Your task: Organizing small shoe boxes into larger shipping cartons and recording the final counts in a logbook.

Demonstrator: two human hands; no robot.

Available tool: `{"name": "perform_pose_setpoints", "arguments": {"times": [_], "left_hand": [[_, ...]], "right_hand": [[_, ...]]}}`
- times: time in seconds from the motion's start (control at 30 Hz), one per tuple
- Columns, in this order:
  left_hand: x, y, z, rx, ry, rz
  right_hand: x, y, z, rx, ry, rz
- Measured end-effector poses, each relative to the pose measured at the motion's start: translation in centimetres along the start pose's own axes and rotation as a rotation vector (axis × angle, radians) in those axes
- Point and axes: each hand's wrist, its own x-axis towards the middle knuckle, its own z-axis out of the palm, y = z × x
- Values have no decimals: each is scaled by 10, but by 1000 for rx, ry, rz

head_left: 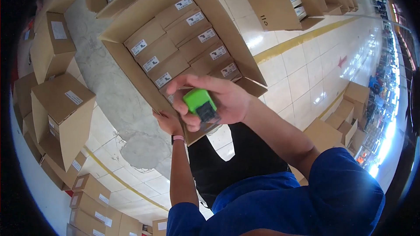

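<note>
In my right hand is a small green and black block, which looks like a self-inking stamp; the fingers curl round it, with the index finger arched above. It is held over the near end of a large open cardboard box, apart from the contents. My left hand, with a pink band at the wrist, grips the box's near-left edge; some of its fingers are hidden. Two columns of small brown cartons fill the box, each with a white label facing up. My right hand covers the nearest ones.
Open boxes with flaps up stand beyond to the right, another to the left. Stacked cartons are at the lower left, more boxes at the right. A yellow floor line crosses the shiny tiles.
</note>
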Motion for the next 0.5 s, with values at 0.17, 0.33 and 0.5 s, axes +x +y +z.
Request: {"name": "perform_pose_setpoints", "arguments": {"times": [0.17,0.33,0.5], "left_hand": [[23,-40,-46,72,89,-3],[31,-16,-38,-2,52,11],[47,-85,-77,13,-103,-44]], "right_hand": [[-24,-23,-58,-599,603,6],[-114,-113,-221,-1984,1207,107],[-60,-90,-242,-1993,996,641]]}}
